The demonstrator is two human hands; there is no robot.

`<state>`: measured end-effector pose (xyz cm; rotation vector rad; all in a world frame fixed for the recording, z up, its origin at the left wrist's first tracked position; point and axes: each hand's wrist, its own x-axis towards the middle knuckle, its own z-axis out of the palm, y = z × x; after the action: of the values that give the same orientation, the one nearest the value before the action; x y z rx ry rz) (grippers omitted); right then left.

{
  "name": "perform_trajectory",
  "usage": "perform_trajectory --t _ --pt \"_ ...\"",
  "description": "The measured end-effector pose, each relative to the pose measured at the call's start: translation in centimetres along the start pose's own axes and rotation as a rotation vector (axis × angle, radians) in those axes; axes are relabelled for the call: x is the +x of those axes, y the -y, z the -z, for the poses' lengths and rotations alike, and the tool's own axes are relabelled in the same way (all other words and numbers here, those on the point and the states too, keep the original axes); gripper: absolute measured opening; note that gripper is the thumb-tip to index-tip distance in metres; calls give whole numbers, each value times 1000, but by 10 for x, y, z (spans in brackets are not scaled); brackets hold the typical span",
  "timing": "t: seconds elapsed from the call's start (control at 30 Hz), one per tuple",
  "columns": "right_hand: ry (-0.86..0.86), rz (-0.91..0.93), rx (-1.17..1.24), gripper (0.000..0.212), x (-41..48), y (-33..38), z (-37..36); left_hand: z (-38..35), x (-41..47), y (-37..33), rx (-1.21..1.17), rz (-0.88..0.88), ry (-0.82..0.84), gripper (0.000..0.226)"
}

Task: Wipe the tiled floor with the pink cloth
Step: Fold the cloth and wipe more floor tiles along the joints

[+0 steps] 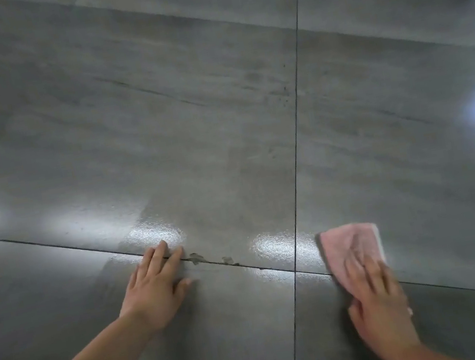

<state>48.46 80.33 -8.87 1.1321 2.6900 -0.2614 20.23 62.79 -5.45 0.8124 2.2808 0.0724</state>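
Right hand: the person's right hand [379, 303] was pressed flat on top of the folded pink terry cloth [349, 247], fingers spread over its near half, pinning it to the floor rather than gripping it. It looked smeared, so I'd guess it was mid-swipe.
Left hand: the left hand [154, 291] was empty, palm down and fingers loosely apart on the glossy grey tiled floor [158, 130], looking like a prop for body weight. Well apart from the right hand.
Cloth location: lying on the floor just right of the dark grout cross [295, 269], straddling the horizontal joint.
Done so far: hard to call. There were shiny, pebbly-looking patches [154, 234] near the left fingertips and beside the grout cross, maybe damp from wiping, maybe just light glare.
Still left: a few dull chipped-looking blotches [211, 258] sat on the grout line between the hands, and small dark specks [286, 93] further up by the vertical joint. The big far tiles looked matte and streaky, so I reckon most of the floor was yet to do.
Cloth look: pale pink, soft pile, folded into a rough rectangle with a whitish edge on its right side; no obvious dirt that I could make out.
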Motion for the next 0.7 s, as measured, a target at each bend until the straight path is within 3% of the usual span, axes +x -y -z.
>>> perform_trajectory --t 0.1,0.17,0.2,0.27,0.33,0.43,0.5,0.57,0.7 --pt "-75 460 -21 49 -33 59 -17 -7 3 -8 20 30 -52 55" --pt "-99 794 -104 33 -38 61 -29 -9 3 -8 44 23 -57 56" --pt "-92 858 -167 32 -32 53 -28 -8 3 -6 59 16 -53 57" --pt "-131 763 -199 34 -15 23 -23 -7 3 -3 91 1 -43 59" --pt "-221 439 -159 35 1 -15 -15 -6 2 -2 110 -5 -39 62" --pt "-215 -148 58 47 14 -43 3 -10 1 -5 133 1 -54 66" --pt "-181 -336 93 55 21 -26 8 -13 2 -6 127 -3 -73 68" --pt "-182 -264 0 55 19 2 4 -14 3 -6 119 -8 -90 69" --pt "-214 393 -102 50 -5 46 -22 -16 3 -8 113 -8 -114 73"
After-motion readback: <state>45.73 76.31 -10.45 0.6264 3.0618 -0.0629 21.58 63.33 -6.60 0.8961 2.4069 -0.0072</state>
